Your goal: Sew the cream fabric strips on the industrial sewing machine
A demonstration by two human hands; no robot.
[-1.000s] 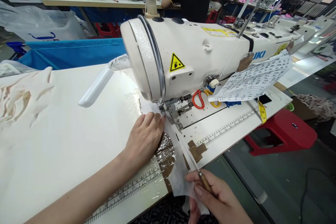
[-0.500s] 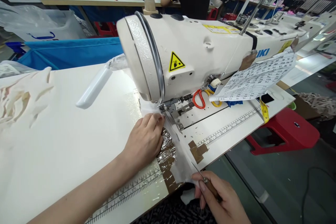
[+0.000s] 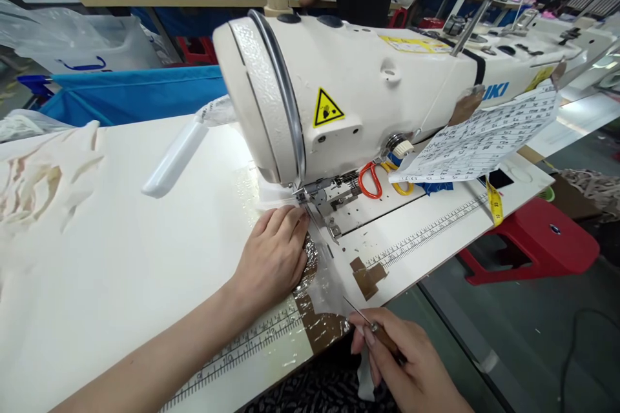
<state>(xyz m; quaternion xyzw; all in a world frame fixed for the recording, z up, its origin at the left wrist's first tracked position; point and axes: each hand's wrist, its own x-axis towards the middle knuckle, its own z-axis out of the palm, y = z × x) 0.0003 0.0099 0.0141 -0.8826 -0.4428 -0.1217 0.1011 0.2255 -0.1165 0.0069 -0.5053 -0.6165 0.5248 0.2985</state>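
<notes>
My left hand (image 3: 274, 255) lies flat, fingers together, on a strip of white fabric (image 3: 325, 284) just in front of the presser foot (image 3: 310, 197) of a white sewing machine (image 3: 358, 90). At the table's near edge my right hand (image 3: 407, 368) is closed round a wooden-handled awl (image 3: 372, 329), and it also pinches the fabric's near end. The awl's thin metal tip points toward the needle. The fabric runs from under the presser foot back to my right hand and hangs over the edge.
Orange and yellow scissors (image 3: 371, 181), a printed paper sheet (image 3: 489, 139) and a yellow tape measure (image 3: 495, 203) sit to the right of the needle. Cream fabric pieces (image 3: 39, 174) lie at far left. A red stool (image 3: 537, 242) stands at right. A person in black works behind.
The fabric strip has fed further under the presser foot, leaving less of it on the table. My right hand with the awl has followed it toward the machine. My left hand keeps its place.
</notes>
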